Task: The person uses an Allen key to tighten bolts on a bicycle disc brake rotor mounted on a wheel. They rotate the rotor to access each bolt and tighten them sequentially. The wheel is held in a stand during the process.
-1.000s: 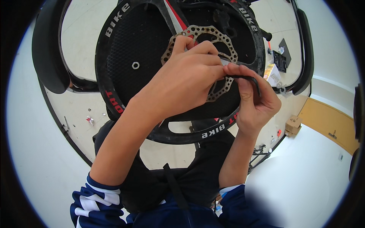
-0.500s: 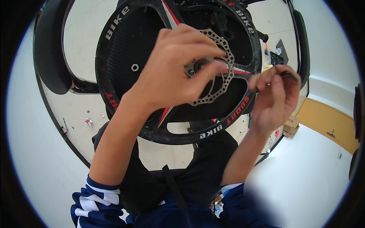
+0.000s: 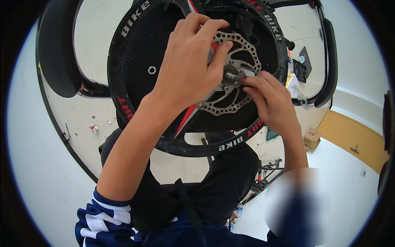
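A black bicycle wheel (image 3: 116, 78) with red and white markings lies flat before me. At its middle, a perforated silver brake disc (image 3: 230, 110) surrounds the hub, where a short axle (image 3: 231, 76) stands up. My left hand (image 3: 187, 61) hovers over the disc's left side, thumb and fingers apart, nothing seen between them. Beside the axle, my right hand (image 3: 271, 99) has its fingertips pinched together at the hub. Whatever they hold, if anything, is hidden. A silver hex nut (image 3: 152, 70) rests on the black surface showing through the wheel's left opening.
Black armrests (image 3: 59, 49) flank the wheel, the other one (image 3: 328, 61) being at the right. On the floor lie small parts (image 3: 94, 129) at left and a black tray (image 3: 300, 70) at right. A cardboard box (image 3: 312, 138) stands near a wooden door (image 3: 349, 138).
My right hand has moved left from beyond the wheel's rim to the hub; the dark item earlier near its fingers no longer shows. My left hand has shifted up and its fingers have spread.
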The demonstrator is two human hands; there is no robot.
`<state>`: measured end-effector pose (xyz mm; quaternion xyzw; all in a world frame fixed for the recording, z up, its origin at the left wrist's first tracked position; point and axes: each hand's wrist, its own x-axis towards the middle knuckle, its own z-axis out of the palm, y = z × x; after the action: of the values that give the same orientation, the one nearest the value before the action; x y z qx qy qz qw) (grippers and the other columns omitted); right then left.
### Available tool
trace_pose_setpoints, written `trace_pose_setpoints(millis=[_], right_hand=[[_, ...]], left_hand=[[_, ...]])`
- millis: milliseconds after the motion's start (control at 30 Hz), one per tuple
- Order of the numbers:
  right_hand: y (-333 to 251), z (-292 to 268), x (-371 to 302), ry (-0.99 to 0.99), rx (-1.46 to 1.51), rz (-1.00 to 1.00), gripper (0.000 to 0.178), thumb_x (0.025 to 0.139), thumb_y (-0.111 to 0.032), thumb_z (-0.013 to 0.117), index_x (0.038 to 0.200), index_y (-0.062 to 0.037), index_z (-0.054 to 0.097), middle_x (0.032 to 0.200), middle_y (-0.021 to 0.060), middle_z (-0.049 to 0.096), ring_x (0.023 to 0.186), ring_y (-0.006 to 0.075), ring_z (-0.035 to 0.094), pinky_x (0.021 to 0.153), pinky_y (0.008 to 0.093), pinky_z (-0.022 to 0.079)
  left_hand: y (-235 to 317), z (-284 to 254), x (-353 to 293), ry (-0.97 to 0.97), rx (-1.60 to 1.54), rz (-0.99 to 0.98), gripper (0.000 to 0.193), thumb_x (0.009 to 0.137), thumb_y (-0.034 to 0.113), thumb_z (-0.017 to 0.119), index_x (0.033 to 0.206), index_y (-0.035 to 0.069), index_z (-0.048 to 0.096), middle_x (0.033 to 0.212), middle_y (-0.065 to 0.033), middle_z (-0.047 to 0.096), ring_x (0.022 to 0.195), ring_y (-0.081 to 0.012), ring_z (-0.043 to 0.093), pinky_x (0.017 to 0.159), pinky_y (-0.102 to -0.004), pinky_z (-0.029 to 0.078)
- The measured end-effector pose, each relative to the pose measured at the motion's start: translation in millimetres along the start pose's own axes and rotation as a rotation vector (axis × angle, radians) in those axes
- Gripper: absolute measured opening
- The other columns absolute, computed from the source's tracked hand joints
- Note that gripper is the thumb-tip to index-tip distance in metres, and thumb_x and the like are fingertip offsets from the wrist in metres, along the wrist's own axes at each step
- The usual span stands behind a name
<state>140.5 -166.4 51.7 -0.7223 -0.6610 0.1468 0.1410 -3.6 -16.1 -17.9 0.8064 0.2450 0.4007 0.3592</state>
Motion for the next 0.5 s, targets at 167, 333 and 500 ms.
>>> trace_pose_setpoints(millis=[167, 333, 500], right_hand=[[17, 6, 7, -0.005, -0.133, -0.227, 0.026, 0.081, 0.003, 0.071, 0.106, -0.0022, 0.065, 0.074, 0.0078, 0.053, 0.062, 0.024, 0.056, 0.054, 0.0351, 0.044], [34, 5, 9, -0.018, -0.275, -0.407, 0.029, 0.075, -0.004, 0.069, 0.104, -0.0065, 0.066, 0.083, 0.0056, 0.058, 0.075, 0.0237, 0.061, 0.064, 0.0347, 0.05], [49, -4, 27, -0.106, -0.281, -0.649, 0.028, 0.074, -0.009, 0.07, 0.102, -0.0067, 0.065, 0.083, 0.0027, 0.055, 0.078, 0.0209, 0.054, 0.074, 0.0325, 0.047]], left_hand=[[-7, 11, -5, -0.04, 0.072, -0.013, 0.029, 0.095, 0.015, 0.063, 0.121, 0.001, 0.062, 0.108, -0.0116, 0.062, 0.1, -0.0275, 0.057, 0.088, -0.0365, 0.047], [-9, 18, -5, -0.039, 0.084, -0.003, 0.027, 0.095, 0.015, 0.063, 0.119, 0.002, 0.062, 0.101, -0.0114, 0.064, 0.093, -0.0274, 0.058, 0.085, -0.0374, 0.047], [-10, 21, -5, -0.037, 0.088, 0.0, 0.027, 0.094, 0.016, 0.065, 0.118, 0.004, 0.063, 0.092, -0.0093, 0.065, 0.084, -0.0248, 0.059, 0.078, -0.0358, 0.048]])
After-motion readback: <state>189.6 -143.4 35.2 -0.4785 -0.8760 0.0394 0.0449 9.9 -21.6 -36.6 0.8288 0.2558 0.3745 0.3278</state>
